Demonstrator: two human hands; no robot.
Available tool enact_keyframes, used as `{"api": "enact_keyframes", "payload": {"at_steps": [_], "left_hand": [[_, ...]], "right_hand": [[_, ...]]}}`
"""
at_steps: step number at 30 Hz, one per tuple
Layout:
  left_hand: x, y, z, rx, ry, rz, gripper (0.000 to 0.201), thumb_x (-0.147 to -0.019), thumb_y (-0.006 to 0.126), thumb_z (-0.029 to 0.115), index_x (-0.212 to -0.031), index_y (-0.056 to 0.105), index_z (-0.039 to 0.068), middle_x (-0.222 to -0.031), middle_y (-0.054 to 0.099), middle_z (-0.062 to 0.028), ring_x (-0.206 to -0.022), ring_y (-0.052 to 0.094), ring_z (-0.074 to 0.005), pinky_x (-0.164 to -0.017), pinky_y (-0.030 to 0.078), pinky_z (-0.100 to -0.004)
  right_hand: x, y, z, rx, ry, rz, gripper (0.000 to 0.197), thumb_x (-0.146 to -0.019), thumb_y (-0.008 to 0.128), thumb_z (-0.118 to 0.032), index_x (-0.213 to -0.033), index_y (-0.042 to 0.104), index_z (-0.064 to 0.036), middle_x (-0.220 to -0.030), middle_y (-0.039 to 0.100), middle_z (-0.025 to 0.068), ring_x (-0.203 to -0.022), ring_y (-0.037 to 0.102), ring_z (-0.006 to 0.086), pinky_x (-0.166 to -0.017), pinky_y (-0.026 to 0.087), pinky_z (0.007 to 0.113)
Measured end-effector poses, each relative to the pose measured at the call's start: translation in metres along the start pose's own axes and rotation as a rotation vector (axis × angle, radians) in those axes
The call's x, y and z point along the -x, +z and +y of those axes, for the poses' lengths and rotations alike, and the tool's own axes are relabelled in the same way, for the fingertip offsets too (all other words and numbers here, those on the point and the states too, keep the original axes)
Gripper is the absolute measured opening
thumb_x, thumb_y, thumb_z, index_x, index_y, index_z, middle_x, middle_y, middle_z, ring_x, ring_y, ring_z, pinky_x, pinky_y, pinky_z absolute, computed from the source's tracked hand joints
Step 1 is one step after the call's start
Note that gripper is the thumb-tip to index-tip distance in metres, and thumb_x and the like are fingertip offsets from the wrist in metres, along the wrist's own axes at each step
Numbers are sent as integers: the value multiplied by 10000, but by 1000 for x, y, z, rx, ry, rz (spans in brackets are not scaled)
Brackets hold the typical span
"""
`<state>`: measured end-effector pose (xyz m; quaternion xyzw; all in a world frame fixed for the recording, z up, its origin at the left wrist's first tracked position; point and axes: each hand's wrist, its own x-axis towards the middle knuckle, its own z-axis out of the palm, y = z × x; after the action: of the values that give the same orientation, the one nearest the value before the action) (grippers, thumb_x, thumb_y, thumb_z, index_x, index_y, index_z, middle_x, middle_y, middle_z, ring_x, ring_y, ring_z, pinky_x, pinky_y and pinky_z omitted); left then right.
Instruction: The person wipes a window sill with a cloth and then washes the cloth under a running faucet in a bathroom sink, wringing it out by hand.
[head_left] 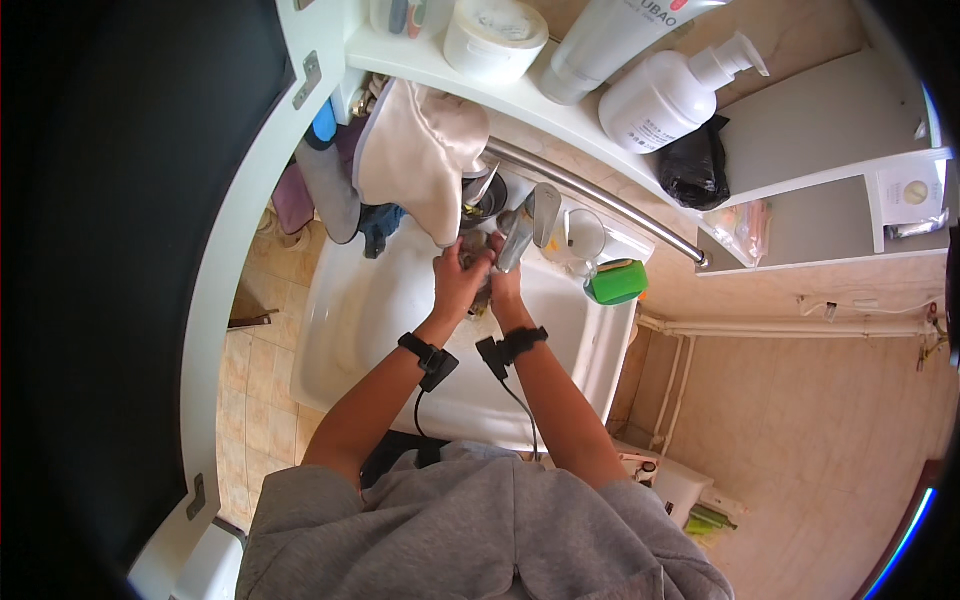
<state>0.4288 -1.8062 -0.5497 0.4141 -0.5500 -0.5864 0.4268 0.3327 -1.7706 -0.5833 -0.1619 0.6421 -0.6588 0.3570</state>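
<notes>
Both my hands are together over the white sink (pixel 400 330), just below the metal faucet (pixel 530 225). The fingers of my left hand (pixel 460 282) are closed round a small greyish, partly see-through object (pixel 477 250) whose kind I cannot make out. My right hand (pixel 506 282) closes on the same object from the other side, its fingertips partly hidden by the faucet. A dark strap with a small black box and a cable is on each wrist. Close to the left fingers hangs the lower tip of a cream cloth (pixel 420 140).
On the sink's back ledge are a dark round container (pixel 487 200), a clear glass (pixel 584 238) and a green sponge (pixel 617 283). A metal rail (pixel 600 205) runs above them. Overhead, the white shelf (pixel 410 62) carries a tub, a tube and a pump bottle (pixel 665 100). A dark-faced cabinet door (pixel 130 250) stands at left.
</notes>
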Motion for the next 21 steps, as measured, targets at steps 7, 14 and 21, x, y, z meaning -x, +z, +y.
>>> {"api": "enact_keyframes", "payload": {"at_steps": [7,14,21], "left_hand": [[-16,17,6,-567,-81,-341,404,-816,649,407,-1012,656,54,-940,678,-246,-919,630,-454,-796,504,-520],[-17,14,-1,-391,-59,-283,353,-866,650,340,-989,667,9,-916,709,-182,-827,674,-313,-748,505,-397],[-9,-2,-17,-209,-93,-119,582,-881,685,461,-1207,562,-5,-1090,642,-168,-995,617,-273,-880,475,-374]], "right_hand": [[49,-19,-26,-381,274,-147,554,-1017,410,-536,-1340,507,-97,-1249,611,48,-1122,593,187,-978,467,339],[60,-16,-29,-413,147,-198,534,-991,588,-361,-1385,439,-32,-1276,577,72,-1134,555,147,-982,448,312],[33,-6,-13,-338,186,183,354,-915,645,-190,-1206,582,1,-1073,678,94,-909,654,164,-796,535,306]]}}
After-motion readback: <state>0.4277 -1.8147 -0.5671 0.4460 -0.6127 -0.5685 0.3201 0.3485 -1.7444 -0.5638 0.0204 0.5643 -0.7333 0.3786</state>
